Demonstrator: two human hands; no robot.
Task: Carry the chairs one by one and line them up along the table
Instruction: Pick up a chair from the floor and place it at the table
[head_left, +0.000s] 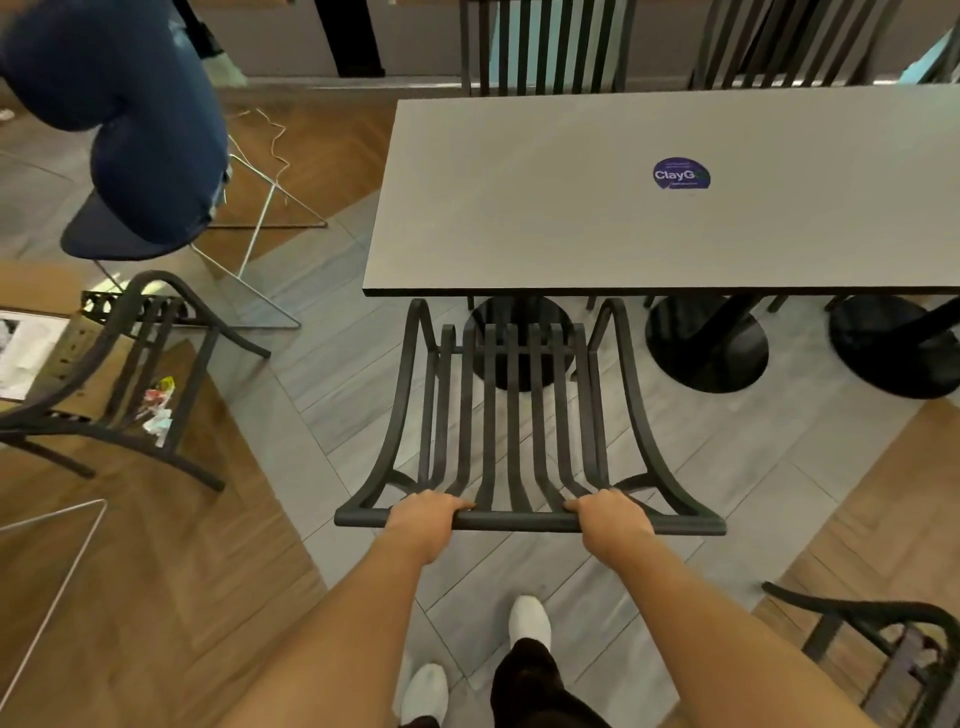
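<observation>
A black slatted metal chair (511, 415) stands in front of me, its seat end reaching the near edge of the grey table (571, 208). My left hand (423, 522) and my right hand (610, 522) both grip the top rail of its backrest, palms down, about a shoulder's width apart. Two more black slatted chairs (545, 47) stand along the table's far side, their backs showing above the tabletop.
Another black chair (130, 384) stands at the left, and a further one (883, 654) at the bottom right. A person in blue jeans (130, 114) sits on a dark wire-legged chair at the top left. Round black table bases (706, 343) stand under the table. My white shoes are below.
</observation>
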